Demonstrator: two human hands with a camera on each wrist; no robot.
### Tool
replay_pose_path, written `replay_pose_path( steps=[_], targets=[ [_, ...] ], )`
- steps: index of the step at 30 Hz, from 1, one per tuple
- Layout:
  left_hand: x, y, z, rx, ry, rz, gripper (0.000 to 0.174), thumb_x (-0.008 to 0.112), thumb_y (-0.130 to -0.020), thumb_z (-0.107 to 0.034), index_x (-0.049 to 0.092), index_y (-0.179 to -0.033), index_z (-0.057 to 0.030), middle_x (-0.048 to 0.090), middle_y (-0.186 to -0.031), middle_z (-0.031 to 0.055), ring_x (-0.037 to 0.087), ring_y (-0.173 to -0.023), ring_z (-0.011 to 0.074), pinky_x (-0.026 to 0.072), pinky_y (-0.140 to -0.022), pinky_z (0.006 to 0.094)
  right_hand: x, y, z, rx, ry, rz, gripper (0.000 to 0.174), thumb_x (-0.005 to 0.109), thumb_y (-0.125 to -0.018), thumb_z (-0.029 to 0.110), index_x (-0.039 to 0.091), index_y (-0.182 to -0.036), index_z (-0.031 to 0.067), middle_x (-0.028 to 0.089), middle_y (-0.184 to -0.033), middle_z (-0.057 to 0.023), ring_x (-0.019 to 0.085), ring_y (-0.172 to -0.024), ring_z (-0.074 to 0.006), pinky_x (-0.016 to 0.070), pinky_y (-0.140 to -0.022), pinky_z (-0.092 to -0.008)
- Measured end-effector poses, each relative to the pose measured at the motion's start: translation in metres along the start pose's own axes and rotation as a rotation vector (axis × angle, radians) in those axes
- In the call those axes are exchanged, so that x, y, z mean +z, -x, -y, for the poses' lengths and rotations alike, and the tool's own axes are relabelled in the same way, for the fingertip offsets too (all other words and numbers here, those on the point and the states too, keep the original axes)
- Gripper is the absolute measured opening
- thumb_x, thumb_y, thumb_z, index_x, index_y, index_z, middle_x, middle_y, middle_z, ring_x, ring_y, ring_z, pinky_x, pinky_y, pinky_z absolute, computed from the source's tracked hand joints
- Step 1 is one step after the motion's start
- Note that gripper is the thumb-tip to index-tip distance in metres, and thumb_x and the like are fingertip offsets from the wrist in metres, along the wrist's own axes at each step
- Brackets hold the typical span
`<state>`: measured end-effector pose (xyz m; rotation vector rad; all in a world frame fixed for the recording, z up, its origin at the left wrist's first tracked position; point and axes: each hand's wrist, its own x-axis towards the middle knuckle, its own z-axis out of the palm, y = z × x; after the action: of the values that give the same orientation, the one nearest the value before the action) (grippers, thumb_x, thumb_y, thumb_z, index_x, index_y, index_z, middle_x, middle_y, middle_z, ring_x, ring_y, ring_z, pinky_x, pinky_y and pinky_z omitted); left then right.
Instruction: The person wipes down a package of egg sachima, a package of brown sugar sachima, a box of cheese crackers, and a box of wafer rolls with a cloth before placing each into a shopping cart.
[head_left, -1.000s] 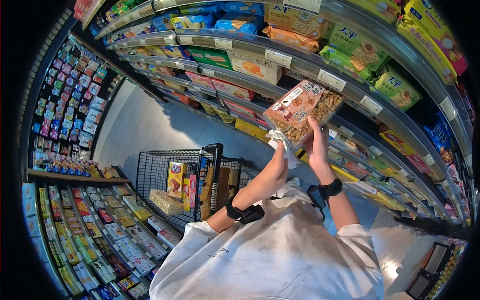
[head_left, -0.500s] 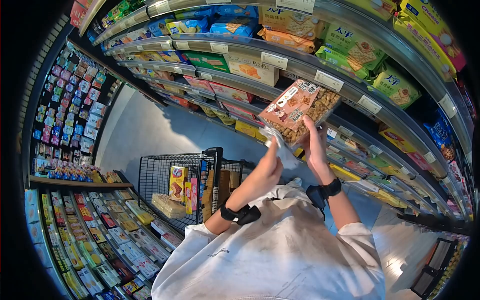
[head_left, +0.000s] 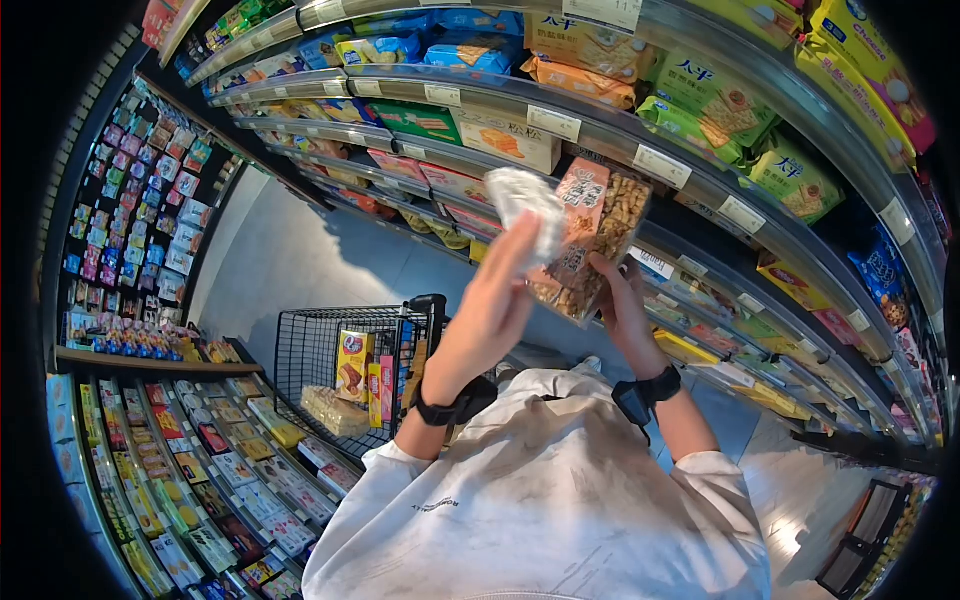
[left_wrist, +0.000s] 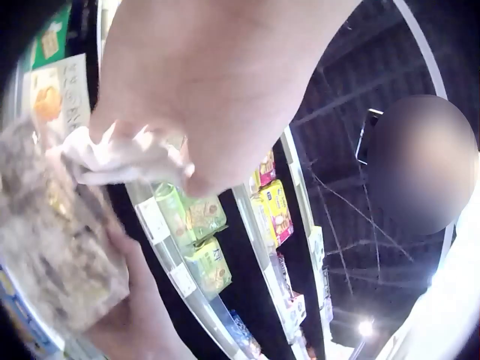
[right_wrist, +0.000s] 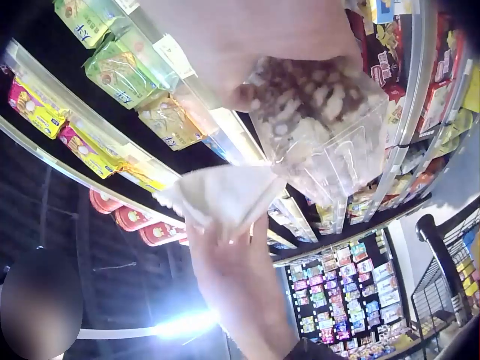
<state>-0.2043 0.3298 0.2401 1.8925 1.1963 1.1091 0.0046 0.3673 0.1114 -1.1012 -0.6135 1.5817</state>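
Note:
My right hand (head_left: 630,310) grips a clear plastic box of brown, nubbly snack pieces (head_left: 622,215) by its lower right edge, thumb across the front. A pinkish-brown printed label covers the box's left part. In my left hand (head_left: 497,305) a folded white tissue (head_left: 525,195) is pinched at the fingers, held up beside the label and overlapping its left side in the head view. From the right wrist, the tissue (right_wrist: 225,195) spreads from the left fingers close to the box's clear end (right_wrist: 337,169). The left wrist view shows the box (left_wrist: 52,232) blurred.
Shelves of packaged biscuits (head_left: 710,95) curve close behind the box. A black wire shopping cart (head_left: 300,330) with several packages stands at lower left. A low display of boxed goods (head_left: 200,470) lines the left, and a wall of small hanging packets (head_left: 135,210) stands farther back.
My left hand has risen with the tissue from the box's lower left corner to beside its label. The box has turned more upright and shifted slightly left in my right hand.

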Motion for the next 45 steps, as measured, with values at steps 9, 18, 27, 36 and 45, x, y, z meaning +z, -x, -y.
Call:
replay_pose_path(
  steps=[9,18,27,36,45],
  targets=[
    [0.001,-0.002,0.067,-0.055,-0.002,-0.189,0.06,0.069,-0.096,-0.016,0.043,-0.146,0.0017,0.056,-0.141,0.0129,0.052,-0.131,0.0211,0.0413,-0.11,0.0361,-0.026,0.013,-0.011,0.098,-0.123,0.191,0.05,0.061,-0.1,0.017,0.046,-0.147,0.0103,0.058,-0.139,-0.0031,0.056,-0.126,-0.0151,0.0473,-0.104,-0.0339],
    [0.016,0.017,0.082,-0.612,0.937,0.093,0.062,0.072,-0.095,-0.031,0.047,-0.141,0.0015,0.064,-0.126,0.0078,0.064,-0.105,0.0114,0.052,-0.089,0.0252,-0.059,0.007,-0.026,0.005,0.606,0.471,0.06,0.051,-0.107,0.032,0.027,-0.157,0.0101,0.037,-0.158,-0.005,0.041,-0.14,-0.0178,0.0385,-0.114,-0.0355],
    [0.014,0.011,0.091,-0.444,0.766,-0.169,0.065,0.082,-0.086,-0.025,0.046,-0.135,-0.0003,0.062,-0.122,0.0091,0.061,-0.109,0.0147,0.0486,-0.097,0.0315,0.011,0.032,0.04,-0.022,0.023,0.465,0.061,0.053,-0.104,0.047,0.047,-0.147,0.005,0.056,-0.139,-0.0079,0.052,-0.127,-0.0173,0.0394,-0.109,-0.0322],
    [-0.009,0.025,0.093,-0.49,0.82,-0.183,0.063,0.078,-0.086,-0.018,0.046,-0.138,-0.001,0.063,-0.122,0.0079,0.063,-0.107,0.0147,0.0509,-0.094,0.0307,-0.022,0.008,0.042,-0.237,-0.029,-0.189,0.042,0.059,-0.104,0.035,0.057,-0.136,0.0074,0.063,-0.125,-0.0028,0.06,-0.112,-0.0121,0.0476,-0.095,-0.0304],
    [-0.008,0.025,0.077,-0.487,0.905,0.036,0.069,0.082,-0.083,-0.022,0.046,-0.137,0.0012,0.062,-0.117,0.0046,0.061,-0.107,0.0124,0.0505,-0.093,0.0285,0.018,0.033,0.049,0.231,-0.278,0.379,0.051,0.052,-0.105,0.038,0.047,-0.147,0.0088,0.054,-0.145,-0.0036,0.05,-0.134,-0.0185,0.0348,-0.114,-0.0365]
  ],
)
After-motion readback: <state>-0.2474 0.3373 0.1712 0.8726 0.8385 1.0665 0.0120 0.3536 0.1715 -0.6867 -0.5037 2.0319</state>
